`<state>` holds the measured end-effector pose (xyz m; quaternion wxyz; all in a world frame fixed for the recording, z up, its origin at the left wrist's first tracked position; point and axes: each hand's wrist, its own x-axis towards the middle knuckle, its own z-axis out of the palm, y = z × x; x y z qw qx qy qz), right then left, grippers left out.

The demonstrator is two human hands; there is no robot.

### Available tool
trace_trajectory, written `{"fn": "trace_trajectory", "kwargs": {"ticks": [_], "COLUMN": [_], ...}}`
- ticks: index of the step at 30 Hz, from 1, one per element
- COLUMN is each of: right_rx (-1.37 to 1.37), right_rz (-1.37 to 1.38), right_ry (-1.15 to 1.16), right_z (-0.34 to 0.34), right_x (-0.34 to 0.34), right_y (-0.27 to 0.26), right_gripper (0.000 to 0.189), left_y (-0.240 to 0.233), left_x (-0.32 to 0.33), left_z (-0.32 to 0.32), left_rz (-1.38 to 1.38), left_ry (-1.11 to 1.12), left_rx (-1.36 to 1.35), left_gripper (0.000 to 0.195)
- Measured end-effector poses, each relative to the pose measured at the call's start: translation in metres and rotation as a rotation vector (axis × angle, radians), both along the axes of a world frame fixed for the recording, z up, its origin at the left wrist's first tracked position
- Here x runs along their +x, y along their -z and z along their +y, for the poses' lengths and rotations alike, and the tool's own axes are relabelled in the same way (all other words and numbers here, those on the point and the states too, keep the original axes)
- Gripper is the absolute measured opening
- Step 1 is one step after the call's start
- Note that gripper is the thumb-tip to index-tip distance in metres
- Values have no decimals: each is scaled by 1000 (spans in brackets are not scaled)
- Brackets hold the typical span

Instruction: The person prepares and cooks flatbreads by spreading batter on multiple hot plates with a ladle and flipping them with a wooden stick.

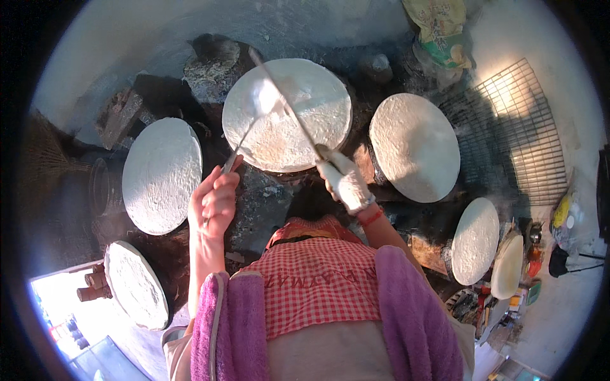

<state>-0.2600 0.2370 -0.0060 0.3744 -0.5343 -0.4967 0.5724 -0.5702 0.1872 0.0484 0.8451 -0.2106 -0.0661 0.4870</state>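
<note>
Straight ahead lies a large round griddle covered with pale batter [305,138], bumpy on its near side. My left hand [214,200] grips the handle of a metal utensil [245,138], whose shiny, blurred end is over the batter. My right hand [344,180], in a white work glove with a red band at the wrist, is closed on a long thin blade or stick [290,112]. It slants up and left across the griddle, crossing above the utensil's far end. Whether either tool touches the batter, I cannot tell.
White-coated rounds stand at left [162,176], lower left [136,285], right [414,147] and lower right [475,242]. A wire rack [529,133] leans at the right wall, below a printed bag [441,33]. Blocks [121,119] and a twig broom [52,152] are at left.
</note>
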Motion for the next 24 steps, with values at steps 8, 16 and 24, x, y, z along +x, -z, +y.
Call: {"fn": "trace_trajectory", "kwargs": {"ticks": [8,16,24], "right_rx": [249,-97,-418], "right_rz": [192,-266,314], "right_ry": [128,-4,-150], "right_z": [28,44,74], "right_x": [38,95,61], "right_y": [-53,58,93], "right_gripper": [44,36,37], "left_y": [6,-5,11], "left_x": [30,45,39], "left_z": [10,-90,-177], "left_rz": [388,483,376], "left_ry": [32,-191,-356], "left_rx": [44,-56,-244], "left_gripper": [43,50,51]}}
